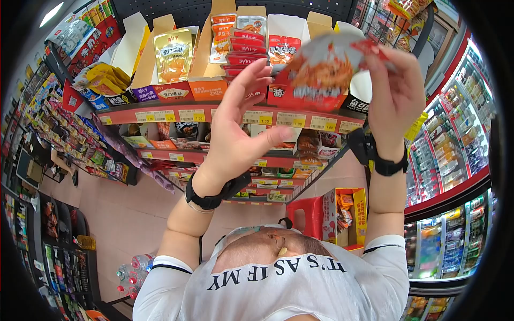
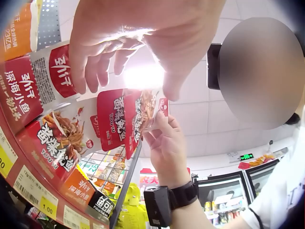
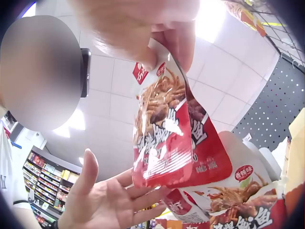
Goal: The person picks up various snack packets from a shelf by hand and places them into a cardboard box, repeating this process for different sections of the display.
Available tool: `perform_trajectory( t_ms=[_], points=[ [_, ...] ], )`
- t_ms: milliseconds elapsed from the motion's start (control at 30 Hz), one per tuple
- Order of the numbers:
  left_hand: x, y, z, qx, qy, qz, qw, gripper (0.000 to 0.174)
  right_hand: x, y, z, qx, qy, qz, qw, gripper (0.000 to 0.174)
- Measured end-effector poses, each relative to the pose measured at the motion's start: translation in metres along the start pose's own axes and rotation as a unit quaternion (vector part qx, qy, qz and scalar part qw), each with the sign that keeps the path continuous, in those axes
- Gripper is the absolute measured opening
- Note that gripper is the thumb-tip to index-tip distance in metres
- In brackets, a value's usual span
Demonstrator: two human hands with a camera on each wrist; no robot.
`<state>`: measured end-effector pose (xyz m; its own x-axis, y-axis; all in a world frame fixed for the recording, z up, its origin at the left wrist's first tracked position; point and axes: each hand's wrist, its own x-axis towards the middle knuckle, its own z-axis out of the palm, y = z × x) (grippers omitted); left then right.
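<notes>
My right hand (image 1: pixel 395 88) pinches red-and-white snack pouches (image 3: pixel 164 129) by their top ends, and they hang at a tilt above the shelf boxes. At least two overlap in the right wrist view, with noodle-like food and Chinese lettering printed on them. My left hand (image 1: pixel 235 125) is raised to their left, fingers spread and thumb apart, gripping nothing. In the right wrist view the fingers of the left hand (image 3: pixel 107 202) reach close to the pouches' lower edge. Below the pouches stands a red display box (image 2: pixel 52 155) with matching print.
Along the top shelf, cardboard display boxes hold a gold pouch (image 1: pixel 173 56), stacked red packets (image 1: pixel 247 48) and yellow packets (image 1: pixel 107 80). A price rail (image 1: pixel 203 115) runs below them. A red stool (image 1: pixel 306 216) and an open yellow-red carton (image 1: pixel 345 219) stand low at right, near drinks coolers (image 1: pixel 450 144).
</notes>
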<state>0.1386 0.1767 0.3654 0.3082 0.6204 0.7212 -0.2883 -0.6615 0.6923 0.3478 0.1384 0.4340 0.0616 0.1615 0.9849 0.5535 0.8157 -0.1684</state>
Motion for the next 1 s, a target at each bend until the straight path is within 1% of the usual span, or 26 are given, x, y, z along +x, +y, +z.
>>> perform_trajectory(
  t_ms=[33,67,100,133,167,200,233,300,333,400,433,467,500,533,600,633,700,733,767,800,833,867,900,933,967,1000],
  points=[
    [-0.001,0.0,-0.001,0.007,-0.029,0.025,0.999,0.094,-0.004,-0.007,-0.003,0.012,-0.031,0.006,0.999,0.009],
    [-0.003,0.001,0.001,-0.002,-0.049,0.032,0.998,0.1,-0.011,-0.012,-0.007,-0.016,-0.064,0.001,0.998,0.009],
    [-0.006,-0.002,0.001,0.007,-0.068,0.057,0.996,0.094,-0.017,-0.016,-0.01,0.011,-0.12,0.01,0.993,0.009],
    [-0.007,0.002,0.0,0.015,-0.105,0.053,0.993,0.088,-0.021,-0.024,-0.009,0.054,-0.166,0.019,0.984,0.014],
    [-0.009,0.006,0.0,0.024,-0.142,0.05,0.988,0.083,-0.024,-0.024,-0.009,0.04,-0.217,-0.041,0.975,0.018],
    [-0.012,0.007,0.002,0.02,-0.151,0.045,0.987,0.074,-0.028,-0.027,-0.006,0.06,-0.242,-0.056,0.967,0.02],
    [-0.014,0.01,0.002,0.059,-0.17,0.057,0.982,0.065,-0.029,-0.032,-0.006,0.039,-0.28,-0.065,0.957,0.02],
    [-0.024,0.003,0.003,0.046,-0.181,0.032,0.982,0.055,-0.037,-0.036,-0.002,0.052,-0.296,-0.086,0.95,0.02],
    [-0.029,0.005,0.001,0.009,-0.199,-0.029,0.98,0.048,-0.036,-0.036,-0.002,0.05,-0.295,-0.086,0.95,0.02],
    [-0.035,-0.002,-0.002,0.005,-0.198,-0.04,0.979,0.046,-0.034,-0.034,-0.003,0.081,-0.355,-0.073,0.928,0.015],
    [-0.038,-0.005,-0.004,0.002,-0.196,-0.052,0.979,0.045,-0.032,-0.03,-0.003,0.079,-0.354,-0.073,0.929,0.015],
    [-0.041,-0.006,-0.005,-0.033,-0.186,-0.092,0.978,0.042,-0.028,-0.023,-0.002,0.054,-0.311,-0.055,0.947,0.018],
    [-0.043,-0.006,-0.006,-0.033,-0.187,-0.091,0.978,0.042,-0.025,-0.017,0.0,0.029,-0.267,-0.038,0.962,0.022],
    [-0.044,-0.007,-0.008,-0.026,-0.165,-0.088,0.982,0.041,-0.023,-0.01,0.002,0.028,-0.267,-0.038,0.963,0.022],
    [-0.048,-0.008,-0.013,-0.011,-0.138,-0.102,0.985,0.039,-0.023,0.003,0.008,-0.137,-0.178,0.046,0.973,0.029],
    [-0.048,-0.007,-0.015,-0.012,-0.138,-0.101,0.985,0.039,-0.023,0.008,0.01,-0.139,-0.178,0.045,0.973,0.029],
    [-0.049,-0.005,-0.017,-0.023,-0.126,-0.115,0.985,0.039,-0.022,0.016,0.015,-0.195,-0.23,0.023,0.953,0.033],
    [-0.049,-0.005,-0.019,-0.023,-0.127,-0.114,0.985,0.039,-0.025,0.023,0.017,-0.216,-0.249,0.005,0.944,0.026],
    [-0.049,-0.006,-0.02,0.003,-0.128,-0.094,0.987,0.038,-0.028,0.03,0.018,-0.217,-0.249,0.005,0.944,0.026],
    [-0.048,-0.006,-0.022,0.03,-0.129,-0.073,0.988,0.038,-0.031,0.038,0.018,-0.219,-0.25,0.026,0.943,0.022],
    [-0.047,-0.008,-0.023,0.03,-0.131,-0.073,0.988,0.038,-0.031,0.042,0.019,-0.221,-0.252,0.048,0.941,0.018],
    [-0.045,-0.011,-0.024,0.06,-0.127,-0.023,0.99,0.037,-0.029,0.043,0.021,-0.222,-0.25,0.047,0.941,0.018],
    [-0.044,-0.013,-0.025,0.089,-0.122,0.027,0.988,0.037,-0.026,0.044,0.022,-0.186,-0.224,0.069,0.954,0.015],
    [-0.044,-0.013,-0.027,0.101,-0.121,0.023,0.987,0.037,-0.024,0.044,0.024,-0.15,-0.196,0.091,0.965,0.012],
    [-0.044,-0.012,-0.027,0.101,-0.123,0.024,0.987,0.037,-0.021,0.043,0.024,-0.151,-0.195,0.092,0.965,0.012],
    [-0.044,-0.01,-0.028,0.103,-0.117,0.013,0.988,0.036,-0.017,0.04,0.024,-0.142,-0.164,0.08,0.973,0.012]
  ],
)
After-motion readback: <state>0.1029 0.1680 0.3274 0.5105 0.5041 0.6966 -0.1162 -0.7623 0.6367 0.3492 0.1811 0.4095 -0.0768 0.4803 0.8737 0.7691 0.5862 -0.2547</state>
